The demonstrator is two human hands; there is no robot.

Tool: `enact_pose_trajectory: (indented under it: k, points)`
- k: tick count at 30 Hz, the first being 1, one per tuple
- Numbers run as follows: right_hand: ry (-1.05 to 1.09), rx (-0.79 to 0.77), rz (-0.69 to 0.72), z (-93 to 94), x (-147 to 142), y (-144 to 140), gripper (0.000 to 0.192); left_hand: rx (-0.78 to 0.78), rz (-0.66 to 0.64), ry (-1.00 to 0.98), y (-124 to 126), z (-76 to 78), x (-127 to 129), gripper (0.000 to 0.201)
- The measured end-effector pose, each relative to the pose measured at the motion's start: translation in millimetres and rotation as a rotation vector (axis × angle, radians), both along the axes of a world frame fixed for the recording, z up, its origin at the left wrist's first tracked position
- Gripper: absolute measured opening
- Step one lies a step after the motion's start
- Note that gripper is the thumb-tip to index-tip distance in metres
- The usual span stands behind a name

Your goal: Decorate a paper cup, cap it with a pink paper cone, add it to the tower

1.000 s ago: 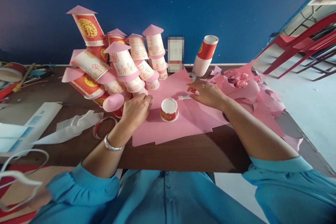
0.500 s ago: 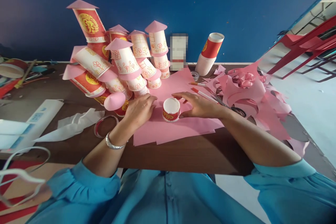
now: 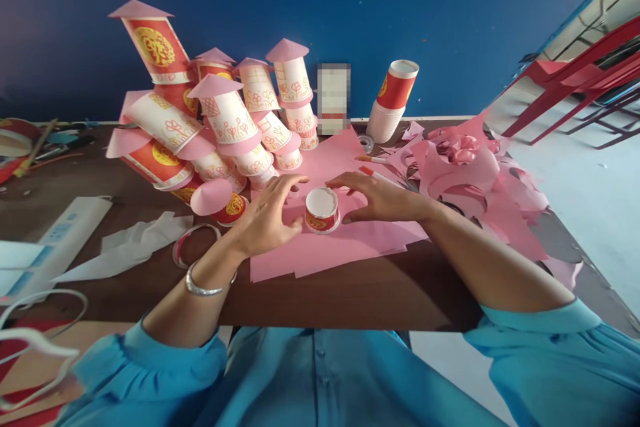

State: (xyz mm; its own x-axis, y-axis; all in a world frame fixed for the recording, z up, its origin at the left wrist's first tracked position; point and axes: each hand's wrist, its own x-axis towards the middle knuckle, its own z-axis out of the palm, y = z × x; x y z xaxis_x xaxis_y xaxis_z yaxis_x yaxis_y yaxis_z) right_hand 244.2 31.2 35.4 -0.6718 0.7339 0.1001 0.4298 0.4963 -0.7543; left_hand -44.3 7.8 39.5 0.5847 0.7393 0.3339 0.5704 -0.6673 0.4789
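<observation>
A short red and white paper cup piece [image 3: 322, 209] with gold print stands on the pink paper sheets [image 3: 350, 250]. To its left, my left hand [image 3: 269, 217] is open, thumb and fingers spread and apart from the cup piece. My right hand [image 3: 377, 199] curves around the right side, fingers apart; whether a fingertip touches the cup piece I cannot tell. Beyond my left hand, several decorated paper-cup towers [image 3: 227, 113] with pink cone roofs are crowded together, some white with drawn flowers, others red with gold print. A loose-looking pink cone [image 3: 211, 197] lies nearest that hand.
A stack of paper cups [image 3: 393, 101] stands by the blue wall. Pink paper scraps [image 3: 460, 173] cover the table's right side, with a marker [image 3: 380, 176] beside them. A tape roll [image 3: 195, 245], white crumpled paper [image 3: 135, 243] and a long white box [image 3: 60, 247] lie at left.
My left hand has opened, its thumb now spread toward the cup piece. My right hand stays curved at the right side. The view has shifted slightly.
</observation>
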Motion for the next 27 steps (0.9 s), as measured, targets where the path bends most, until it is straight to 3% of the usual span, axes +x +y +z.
enact_pose_trajectory:
  k: [3,6,9,13,18,27]
  points:
    - [0.08,0.019,-0.055,4.9,1,1,0.042,-0.057,-0.067,-0.052,-3,-5.1,6,0.07]
    - [0.171,0.06,-0.227,7.3,-4,-2,0.027,-0.056,0.007,-0.115,-5,-15.1,15,0.066]
    - [0.215,0.116,-0.335,9.6,-12,-8,0.026,-0.045,0.089,-0.124,-8,-23.4,25,0.059]
    - [0.174,0.199,-0.333,14.9,-20,-19,0.027,-0.014,0.12,-0.119,-12,-27.7,31,0.06]
    - [0.063,0.335,-0.342,16.7,-25,-26,0.014,0.009,0.125,-0.103,-15,-26.5,33,0.058]
    - [-0.12,0.453,-0.4,19.2,-31,-34,0.009,0.071,0.06,-0.106,-17,-24.6,35,0.054]
